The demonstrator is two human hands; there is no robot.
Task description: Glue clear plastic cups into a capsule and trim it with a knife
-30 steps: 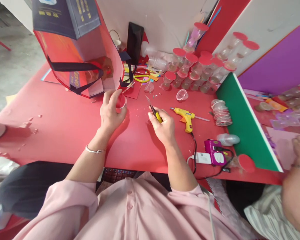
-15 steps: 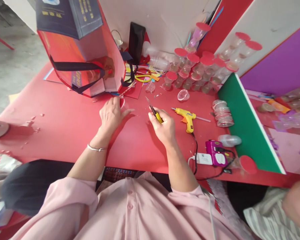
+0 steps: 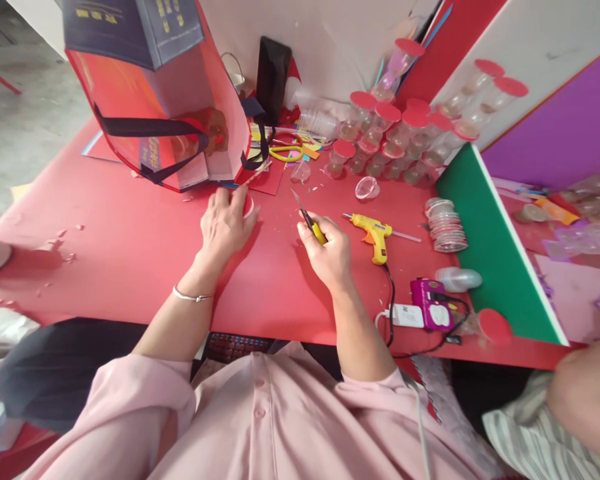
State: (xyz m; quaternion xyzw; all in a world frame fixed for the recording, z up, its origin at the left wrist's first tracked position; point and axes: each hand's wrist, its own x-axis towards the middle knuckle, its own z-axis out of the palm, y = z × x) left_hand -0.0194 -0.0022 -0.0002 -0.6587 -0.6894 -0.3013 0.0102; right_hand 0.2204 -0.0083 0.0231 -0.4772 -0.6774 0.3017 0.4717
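My left hand is curled around a small clear plastic cup on the red table, fingers on its far side and thumb on its near side. The hand partly hides the cup. In my right hand is a yellow and black craft knife, its thin pointed blade aimed away from me and slightly left. To the right of that hand lies a yellow glue gun with a glue stick in its back. Another clear cup rests beyond the glue gun.
A large red and navy bag stands at the back left. Behind the tools are yellow-handled scissors, a dark phone and several red-capped hourglass shapes. A green divider borders the right side, near stacked discs and a purple box.
My left thumb has drawn in toward the fingers, closing on the cup. The right hand and the knife stay nearly where they were.
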